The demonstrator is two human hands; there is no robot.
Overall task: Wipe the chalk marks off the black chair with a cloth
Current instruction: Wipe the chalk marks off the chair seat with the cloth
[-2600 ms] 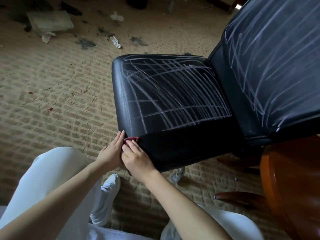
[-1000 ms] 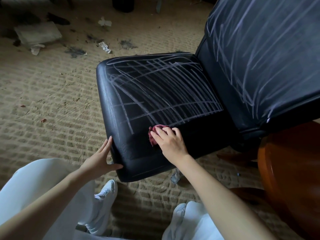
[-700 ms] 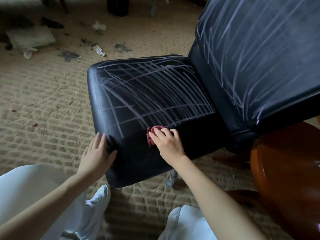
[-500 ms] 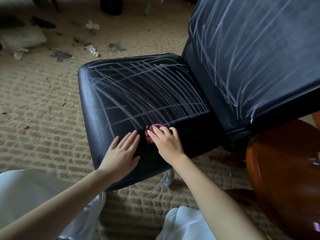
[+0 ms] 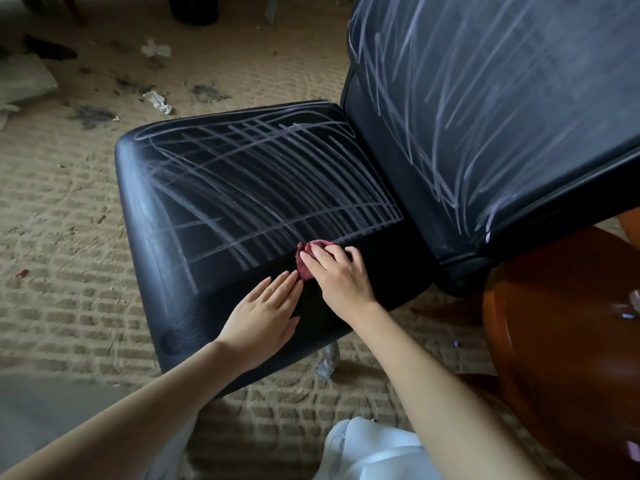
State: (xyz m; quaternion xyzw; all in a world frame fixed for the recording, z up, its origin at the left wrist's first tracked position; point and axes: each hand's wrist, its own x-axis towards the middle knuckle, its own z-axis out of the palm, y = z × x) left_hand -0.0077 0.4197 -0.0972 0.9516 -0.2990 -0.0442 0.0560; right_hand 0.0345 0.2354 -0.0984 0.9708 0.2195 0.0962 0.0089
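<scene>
Left hand [image 5: 266, 313] has shifted from the seat's left edge, where it was a second ago, onto the top of the seat. It now lies palm down with fingers straight and together, holding nothing. Its fingertips reach just beside the cloth [image 5: 304, 268].

Right hand [image 5: 341, 275] is in almost the same spot as before, on the near right part of the seat. Its fingers curve over the bunched red cloth and hold it down against the leather. Only the cloth's left and far edges show past the fingers.

Cloth position: on the black chair [image 5: 194, 299], at the near limit of the chalk marks [image 5: 263, 174]. Lines run up to it from the far side.

Seat: crossed white lines cover the middle and far part. The strip nearest the person, under both hands, is plain black. The left side shows a faint pale smear.

Backrest [image 5: 485, 116]: rises at the right, covered with long slanted chalk strokes.

Surroundings: beige woven carpet [image 5: 69, 237] with dark stains and scraps of white paper [image 5: 157, 102] beyond the chair. A glossy brown wooden piece [image 5: 561, 341] stands at the right, close under the backrest. White trousers [image 5: 374, 448] show at the bottom edge.
</scene>
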